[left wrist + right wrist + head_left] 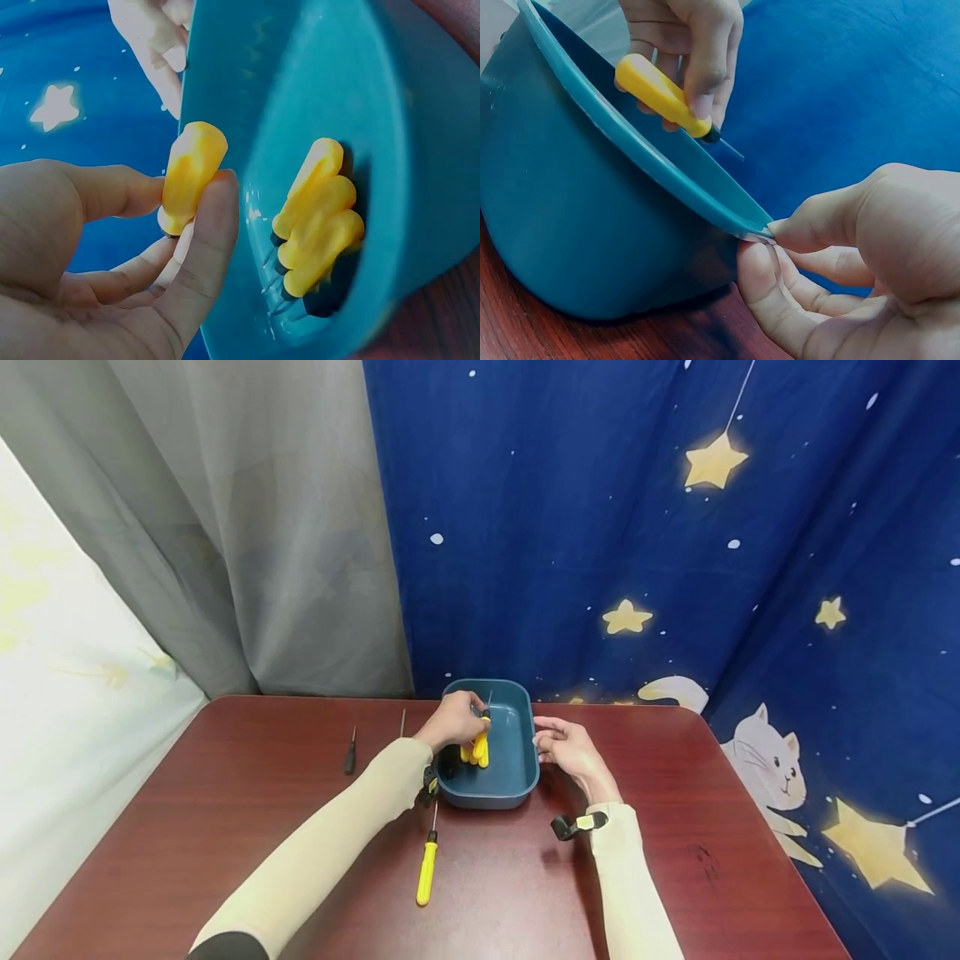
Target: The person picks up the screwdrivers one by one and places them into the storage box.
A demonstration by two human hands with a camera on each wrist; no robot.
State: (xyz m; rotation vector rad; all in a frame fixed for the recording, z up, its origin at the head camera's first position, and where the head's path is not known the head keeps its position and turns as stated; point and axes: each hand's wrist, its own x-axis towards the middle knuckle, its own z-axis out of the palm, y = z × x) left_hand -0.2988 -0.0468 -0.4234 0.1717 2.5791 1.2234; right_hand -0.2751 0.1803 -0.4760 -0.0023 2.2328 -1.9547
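Yellow-handled screwdriver [660, 94], held over the teal bin [487, 799], shaft pointing to the bin's far side. Left hand [452, 722] pinches its handle between thumb and fingers. Right hand [573, 752] pinches the bin's right rim, thumb against fingers. In the bin: three yellow handles [319, 217] side by side, dark item [336, 289] beside them, details unclear. On the red-brown table [675, 860]: loose yellow screwdriver [426, 872] near side of bin, dark-handled screwdriver [350, 758] off left, thin shaft [402, 723] partly behind left sleeve [337, 835]. Blue star curtain [540, 527] behind.
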